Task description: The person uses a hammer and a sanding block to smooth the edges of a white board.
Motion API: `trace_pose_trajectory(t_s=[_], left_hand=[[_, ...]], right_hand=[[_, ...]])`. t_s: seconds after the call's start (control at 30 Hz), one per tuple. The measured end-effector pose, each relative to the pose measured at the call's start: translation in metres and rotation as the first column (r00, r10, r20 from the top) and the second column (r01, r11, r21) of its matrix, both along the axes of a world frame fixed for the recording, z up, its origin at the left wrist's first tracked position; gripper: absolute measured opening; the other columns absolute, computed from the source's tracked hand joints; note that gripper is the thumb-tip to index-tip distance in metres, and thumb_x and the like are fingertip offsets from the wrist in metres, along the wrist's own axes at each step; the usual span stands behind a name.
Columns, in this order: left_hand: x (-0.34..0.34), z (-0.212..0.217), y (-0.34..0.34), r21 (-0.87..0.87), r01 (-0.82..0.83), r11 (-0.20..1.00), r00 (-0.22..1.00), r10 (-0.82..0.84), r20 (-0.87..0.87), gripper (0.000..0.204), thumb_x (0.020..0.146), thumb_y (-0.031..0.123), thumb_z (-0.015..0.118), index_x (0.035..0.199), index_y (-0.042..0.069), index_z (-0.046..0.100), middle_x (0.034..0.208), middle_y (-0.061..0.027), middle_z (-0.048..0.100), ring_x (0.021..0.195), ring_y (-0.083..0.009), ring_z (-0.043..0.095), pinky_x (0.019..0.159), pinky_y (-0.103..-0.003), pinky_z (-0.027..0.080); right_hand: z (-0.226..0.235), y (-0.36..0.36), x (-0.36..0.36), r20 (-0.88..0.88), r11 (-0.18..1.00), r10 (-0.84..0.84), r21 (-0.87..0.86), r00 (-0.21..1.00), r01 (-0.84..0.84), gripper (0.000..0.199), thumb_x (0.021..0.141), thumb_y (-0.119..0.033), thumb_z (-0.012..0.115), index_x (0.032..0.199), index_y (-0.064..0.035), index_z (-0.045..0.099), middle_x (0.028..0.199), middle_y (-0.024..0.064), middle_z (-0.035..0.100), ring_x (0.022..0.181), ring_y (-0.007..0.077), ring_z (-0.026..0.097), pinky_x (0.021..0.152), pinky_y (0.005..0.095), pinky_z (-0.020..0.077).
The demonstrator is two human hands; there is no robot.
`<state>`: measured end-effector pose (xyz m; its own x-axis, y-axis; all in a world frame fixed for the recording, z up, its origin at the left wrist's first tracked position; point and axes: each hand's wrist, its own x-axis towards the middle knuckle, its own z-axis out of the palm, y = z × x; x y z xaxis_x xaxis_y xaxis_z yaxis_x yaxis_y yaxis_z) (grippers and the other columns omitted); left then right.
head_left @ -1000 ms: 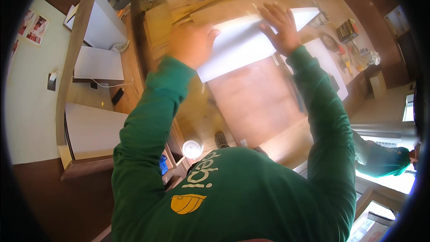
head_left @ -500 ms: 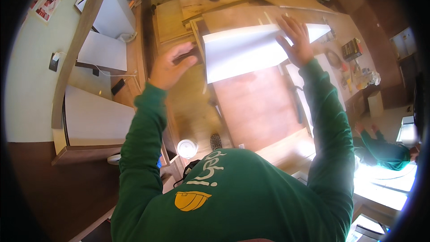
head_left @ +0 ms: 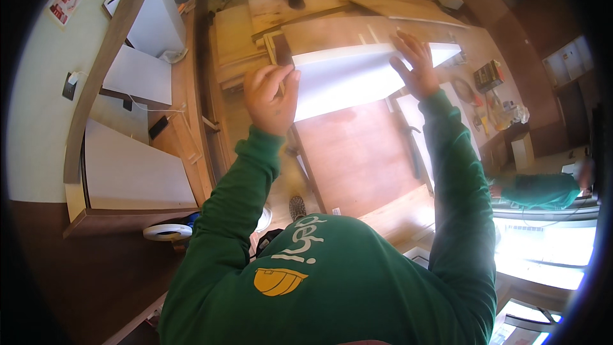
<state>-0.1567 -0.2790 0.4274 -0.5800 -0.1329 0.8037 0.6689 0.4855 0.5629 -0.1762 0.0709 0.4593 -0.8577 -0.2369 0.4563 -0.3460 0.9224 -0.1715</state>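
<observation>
White panel: a flat white laminated board [head_left: 367, 76] lies across the far end of a reddish-brown wooden board [head_left: 357, 153], reaching beyond it on the right.
Left hand: the left hand [head_left: 271, 99] is at the near-left corner of the white panel, fingers curled in with the thumb against them; it looks pinched on the panel's edge or on something small, and I cannot tell which.
Right hand: the right hand [head_left: 415, 64] lies spread and flat on top of the white panel toward its right end, fingers wide, pressing down and gripping nothing.
Brown board: it runs from the white panel back toward the person's green sweatshirt [head_left: 319, 281], with a narrow darker rail [head_left: 305, 166] along its left edge.
Beyond the panel: stacked plywood sheets [head_left: 268, 19] lie past the white panel's far-left side.
Left of the panel: an open wooden cabinet carcass with white faces [head_left: 137, 83] stands well to the left.
Right of the panel: a small cluttered table with tools [head_left: 491, 99] sits to the right; another person in a green top [head_left: 539, 188] is near the right rim.
Doing it well: judging by the hands, the panel is being squared on the brown board. Keep the flat palm's weight steady so the panel cannot skate, nudge only with the corner hand, and watch that the left edges run flush before letting go.
</observation>
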Motion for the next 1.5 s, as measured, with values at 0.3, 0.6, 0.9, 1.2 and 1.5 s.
trace_pose_trajectory(t_s=[0.3,0.6,0.9,1.2,1.5], left_hand=[[-0.005,0.004,0.000,-0.178,-0.105,0.979,0.979,0.070,-0.191,0.010,0.079,0.002,0.080,0.087,0.003,0.075,0.090,-0.0093,0.070,0.082,-0.0278,0.063,0.077,-0.037,0.051],[-0.004,0.005,0.005,-0.009,-0.027,1.000,0.999,0.026,-0.040,0.008,0.083,0.004,0.078,0.090,0.002,0.074,0.090,-0.0116,0.070,0.086,-0.0280,0.064,0.077,-0.036,0.052],[-0.017,-0.003,0.000,0.131,0.053,0.990,0.995,-0.064,0.079,0.009,0.091,0.009,0.068,0.090,-0.001,0.067,0.085,-0.0095,0.067,0.082,-0.0228,0.062,0.078,-0.034,0.049],[-0.022,-0.029,-0.031,0.190,0.225,0.955,0.851,-0.288,0.438,0.022,0.100,0.014,0.058,0.114,-0.002,0.061,0.105,-0.0119,0.067,0.100,-0.0211,0.063,0.090,-0.034,0.048],[-0.021,0.000,0.000,0.278,0.340,0.898,0.736,-0.439,0.515,0.045,0.098,0.012,0.069,0.137,-0.006,0.054,0.119,-0.0136,0.067,0.107,-0.0163,0.065,0.097,-0.031,0.050]], right_hand=[[-0.001,-0.002,0.000,-0.004,1.000,-0.017,-0.010,1.000,0.017,0.054,0.100,-0.044,0.058,0.149,-0.0220,0.052,0.155,0.0114,0.046,0.149,0.0338,0.032,0.124,0.0560,0.0103],[-0.004,-0.003,-0.002,-0.024,0.999,-0.046,0.008,0.999,0.046,0.053,0.099,-0.040,0.061,0.148,-0.0218,0.053,0.154,0.0119,0.047,0.148,0.0347,0.033,0.123,0.0574,0.0106],[0.004,-0.012,0.001,0.003,0.997,-0.055,-0.049,0.998,0.055,0.051,0.099,-0.037,0.062,0.147,-0.0225,0.054,0.154,0.0112,0.047,0.148,0.0336,0.032,0.124,0.0560,0.0087],[0.005,-0.014,0.008,0.020,0.995,-0.068,-0.066,0.997,0.070,0.048,0.100,-0.037,0.061,0.145,-0.0216,0.055,0.155,0.0107,0.046,0.149,0.0333,0.031,0.125,0.0549,0.0081],[0.009,-0.011,0.008,0.007,0.993,-0.043,-0.109,0.999,0.043,0.048,0.101,-0.037,0.059,0.146,-0.0221,0.054,0.156,0.0102,0.045,0.150,0.0335,0.029,0.126,0.0543,0.0072]])
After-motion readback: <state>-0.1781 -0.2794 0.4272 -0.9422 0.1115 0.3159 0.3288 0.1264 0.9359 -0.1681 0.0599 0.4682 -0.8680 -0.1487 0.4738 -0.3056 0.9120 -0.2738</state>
